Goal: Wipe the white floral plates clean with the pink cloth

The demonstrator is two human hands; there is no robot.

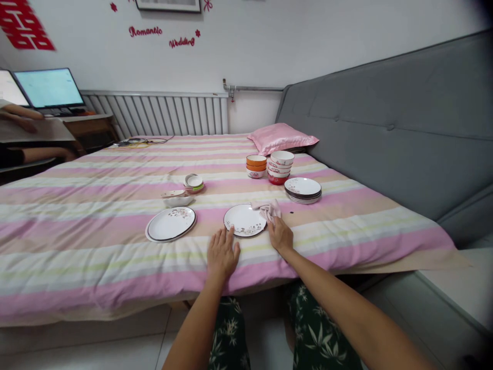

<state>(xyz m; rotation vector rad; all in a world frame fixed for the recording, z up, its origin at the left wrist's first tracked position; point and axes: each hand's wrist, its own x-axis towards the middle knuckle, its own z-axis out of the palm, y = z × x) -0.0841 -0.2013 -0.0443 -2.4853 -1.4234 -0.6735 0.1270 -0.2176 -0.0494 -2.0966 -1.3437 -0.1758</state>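
Note:
My left hand (222, 252) lies flat and open on the striped bedsheet (96, 246), its fingertips just short of a white flowered plate (244, 220). Closed on a pale pink cloth (267, 208), my right hand (280, 234) rests at the plate's right rim. A larger dark-rimmed plate (170, 224) lies to the left.
Farther back stand a stack of plates (303, 189), stacked bowls (281, 167), orange bowls (256, 165), small dishes (193, 182) and a little white dish (178, 201). A pink pillow (282, 137) lies by the grey sofa back (385, 113). Another person's hand (19, 117) is at a desk, far left.

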